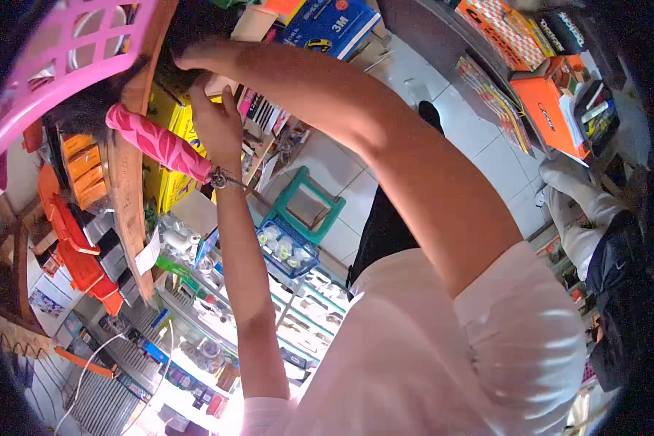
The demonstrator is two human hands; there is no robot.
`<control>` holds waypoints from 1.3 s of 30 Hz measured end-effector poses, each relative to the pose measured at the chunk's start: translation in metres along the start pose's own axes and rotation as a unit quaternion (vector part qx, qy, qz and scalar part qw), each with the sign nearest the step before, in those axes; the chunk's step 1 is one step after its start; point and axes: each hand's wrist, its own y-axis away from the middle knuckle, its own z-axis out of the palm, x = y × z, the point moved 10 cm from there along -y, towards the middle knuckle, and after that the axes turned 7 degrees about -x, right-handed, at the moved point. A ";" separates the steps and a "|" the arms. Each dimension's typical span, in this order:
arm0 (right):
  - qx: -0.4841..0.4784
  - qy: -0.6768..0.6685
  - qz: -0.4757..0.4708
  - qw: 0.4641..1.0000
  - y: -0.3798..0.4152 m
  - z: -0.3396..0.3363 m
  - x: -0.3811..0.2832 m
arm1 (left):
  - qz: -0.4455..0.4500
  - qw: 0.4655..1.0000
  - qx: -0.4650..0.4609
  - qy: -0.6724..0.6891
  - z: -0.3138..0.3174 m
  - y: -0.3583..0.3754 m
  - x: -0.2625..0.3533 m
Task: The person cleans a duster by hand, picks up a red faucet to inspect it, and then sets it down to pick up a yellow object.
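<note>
My left hand (216,125) is raised beside a yellow box (179,171), thumb and fingers apart, with nothing visible held in it. A pale edge shows behind its fingertips. Just above it, my right hand (195,57) reaches in at the end of a bent forearm; dark shadow hides its fingers. Below and left of my left hand, a folded pink patterned umbrella (160,144) slants across a wooden post (127,189). The umbrella's dark end lies next to my left wrist.
A pink plastic basket (51,109) is at upper left. A green stool (309,206) stands on the tiled floor, beside a blue crate (289,251). Lit glass shelves (305,312) hold small goods. Orange boxes (548,112) are at right, above another person's legs (578,211).
</note>
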 end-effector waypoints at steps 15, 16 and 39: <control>0.178 -0.429 0.124 0.877 0.325 -0.051 0.054 | -0.049 0.986 0.045 -0.150 -0.005 0.006 0.007; 0.181 -0.429 0.124 0.876 0.332 -0.050 0.058 | -0.023 0.988 0.041 -0.145 -0.007 0.006 0.017; 0.227 -0.548 0.240 0.769 0.235 0.008 0.069 | 0.067 0.986 -0.016 0.151 -0.014 -0.018 0.023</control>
